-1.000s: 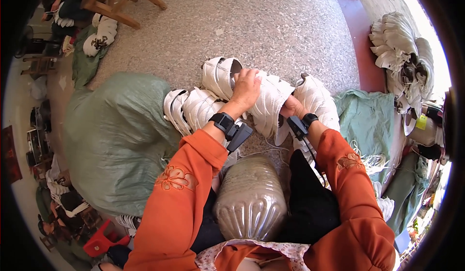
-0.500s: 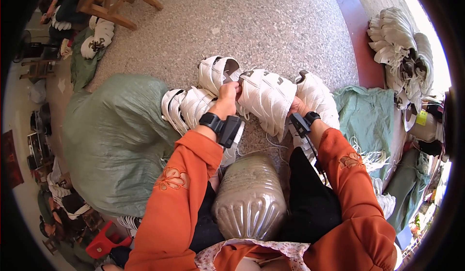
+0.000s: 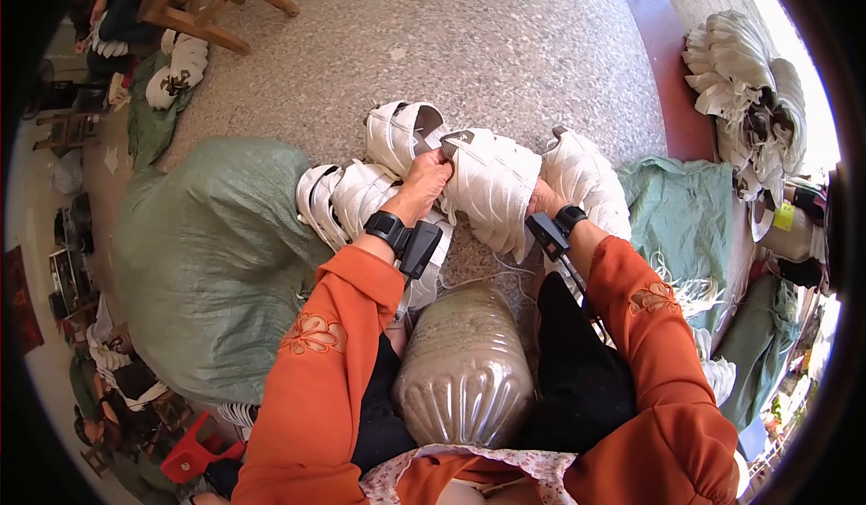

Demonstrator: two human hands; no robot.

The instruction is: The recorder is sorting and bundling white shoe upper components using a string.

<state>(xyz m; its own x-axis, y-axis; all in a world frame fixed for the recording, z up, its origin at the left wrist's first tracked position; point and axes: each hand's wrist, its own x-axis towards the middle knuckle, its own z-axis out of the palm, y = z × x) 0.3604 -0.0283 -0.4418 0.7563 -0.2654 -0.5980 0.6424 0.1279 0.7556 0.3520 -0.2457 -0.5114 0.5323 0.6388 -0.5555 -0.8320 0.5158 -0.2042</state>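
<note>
A nested stack of white shoe uppers (image 3: 492, 176) with dark linings lies before me. My left hand (image 3: 426, 183) is closed in a pinch on its left edge, near the top. My right hand (image 3: 544, 200) grips the stack from the right, with its fingers mostly hidden by the uppers. To the left, more stacked uppers (image 3: 361, 200) rest against a large green sack, and a further group (image 3: 397, 135) sits just beyond my left hand. Another stack of uppers (image 3: 586, 176) curves along the right of my right wrist.
The full green woven sack (image 3: 212, 261) bulges at my left. Between my legs stands a large clear plastic bottle (image 3: 466, 370). A flat green sheet (image 3: 681, 216) with white cords lies right; upper bundles (image 3: 744, 90) are farther off. A wooden stool (image 3: 212, 0) stands far left.
Both hands and the held stack have shifted slightly left and tilted a little. My right hand has slid slightly further behind the stack's edge. The rest looks the same.
</note>
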